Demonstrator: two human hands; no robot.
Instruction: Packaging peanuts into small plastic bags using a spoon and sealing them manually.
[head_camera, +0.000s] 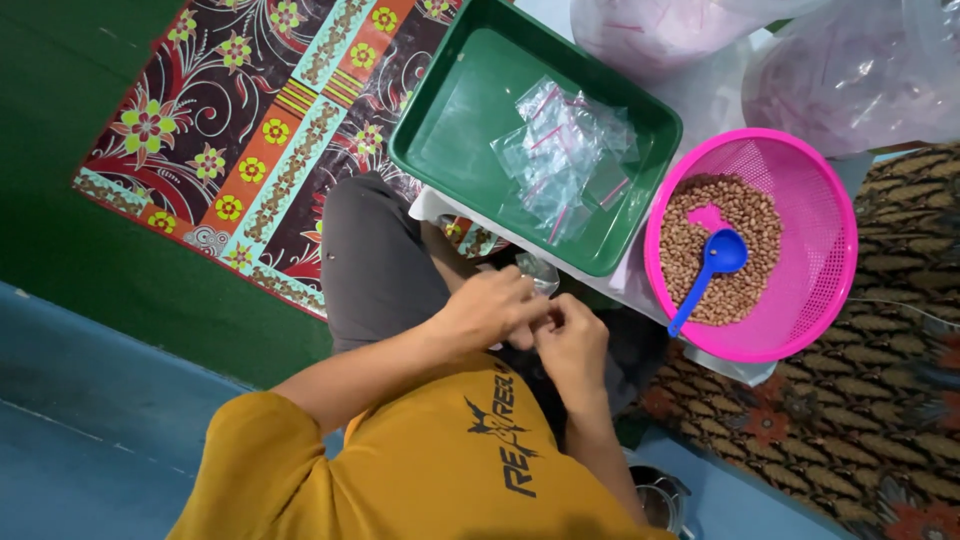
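- The left hand (487, 308) and the right hand (570, 345) meet in front of the person's yellow shirt (420, 470), fingers touching each other.
- Both hands are curled shut, pinching a small clear plastic zip bag (541, 272) that sticks out just beyond the left hand's knuckles; what is inside it cannot be told.
- Beyond the hands, away from the body, lies a green rectangular plastic tray (450, 110) holding a loose heap of clear little zip bags with red strips (565, 155).
- Off to the right hand's outer side, near but apart from it, sits a round pink plastic mesh basket (820, 200) filled with brown peanuts (745, 215).
- A blue plastic scoop (712, 268) rests in the peanuts, its handle pointing back toward the right hand.
- Past the basket and tray lie large translucent plastic sacks (850, 75).
- A patterned floral mat (260, 140) spreads out beyond the left hand.
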